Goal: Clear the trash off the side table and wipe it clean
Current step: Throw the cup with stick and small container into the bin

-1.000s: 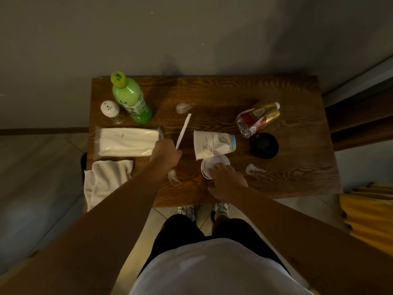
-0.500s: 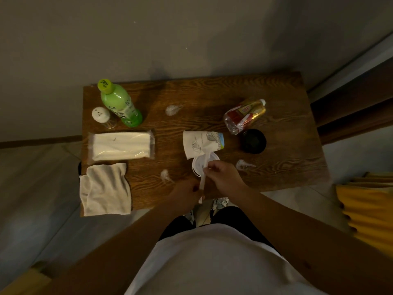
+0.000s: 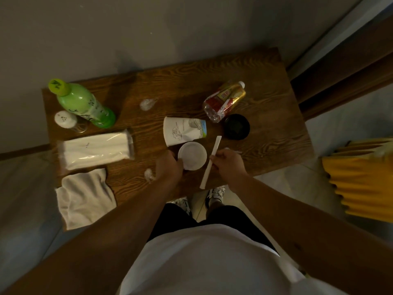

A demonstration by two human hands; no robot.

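A person looked down at a dark wooden surface point(image 3: 265, 116) against a grey wall, in dim light. From the left: a grey cloth point(image 3: 85, 196) hung over the near-left edge, with a wrapped tissue pack point(image 3: 95, 151) behind it, then a white shaker point(image 3: 64, 120) and an upright green bottle point(image 3: 83, 103). Small crumpled wrappers point(image 3: 146, 103) lay farther in. At the centre a paper cup point(image 3: 182, 130) lay on its side. The left hand point(image 3: 168, 167) curled around the rim of a white lid point(image 3: 192, 155) near the front edge. The right hand point(image 3: 229, 162) pinched a wrapped straw point(image 3: 210, 162). Behind it lay a crushed clear bottle point(image 3: 224, 101) and a black lid point(image 3: 236, 126). Yellow fabric point(image 3: 361, 179) sat at far right.

Risks, as a judgement: the light lid could slip from the fingertips, or the left forearm could brush the wrapper beside it onto the floor. The tipped cup might roll if nudged.
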